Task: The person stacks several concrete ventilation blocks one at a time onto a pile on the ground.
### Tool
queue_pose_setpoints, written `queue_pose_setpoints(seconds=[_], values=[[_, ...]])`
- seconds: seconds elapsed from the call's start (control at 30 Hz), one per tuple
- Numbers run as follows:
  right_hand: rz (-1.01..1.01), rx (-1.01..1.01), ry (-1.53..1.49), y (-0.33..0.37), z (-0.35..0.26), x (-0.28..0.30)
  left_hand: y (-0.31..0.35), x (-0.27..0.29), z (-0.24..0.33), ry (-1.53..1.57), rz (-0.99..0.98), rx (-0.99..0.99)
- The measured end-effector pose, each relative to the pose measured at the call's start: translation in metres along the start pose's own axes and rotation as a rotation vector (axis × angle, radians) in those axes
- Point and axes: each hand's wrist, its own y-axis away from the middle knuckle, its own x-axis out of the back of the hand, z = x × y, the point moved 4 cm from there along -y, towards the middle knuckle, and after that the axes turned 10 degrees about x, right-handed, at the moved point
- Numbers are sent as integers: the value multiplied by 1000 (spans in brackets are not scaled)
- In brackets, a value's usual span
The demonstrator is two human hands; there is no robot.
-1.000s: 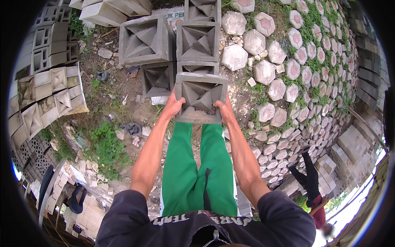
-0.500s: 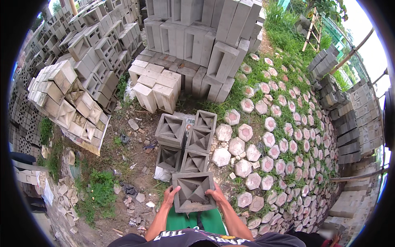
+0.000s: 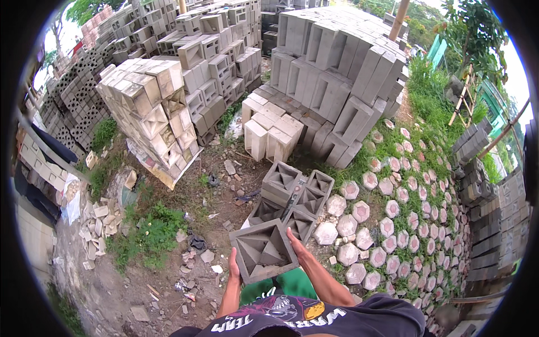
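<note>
Between my two hands is a grey concrete vent block with a recessed, folded pattern point(image 3: 263, 251), held close in front of my body and tilted. My left hand point(image 3: 234, 267) grips its left side, and my right hand point(image 3: 297, 245) grips the right side. Just beyond it, several grey vent blocks of the same pattern point(image 3: 281, 181) sit grouped on the ground. The held block overlaps the nearest of them in view, and I cannot tell whether they touch.
Cream blocks point(image 3: 268, 127) stand before a tall grey block stack point(image 3: 337, 67). Weathered vent blocks point(image 3: 154, 112) are piled to the left, near rubble point(image 3: 101, 222) and a leafy plant point(image 3: 154, 236). Hexagonal pavers point(image 3: 387, 226) cover the grassy ground at right.
My view has turned left and lifted, so the stacks appear further right. Both hands still hold the vent block, which now looks tilted, its left side lower.
</note>
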Motion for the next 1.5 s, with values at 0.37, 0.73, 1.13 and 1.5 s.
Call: queue_pose_setpoints(seconds=[0.37,0.73,1.13,1.5], values=[[-364,-239,271,-14,46,-171,63,198,-17,216,387,-380],[-798,-487,660,-1,84,-344,180,223,18,716,672,-631],[-1172,-782,1015,13,175,-466,243,242,1,945,938,-964],[-1480,-951,1144,65,268,-510,289,242,-35,1255,1036,-1279]])
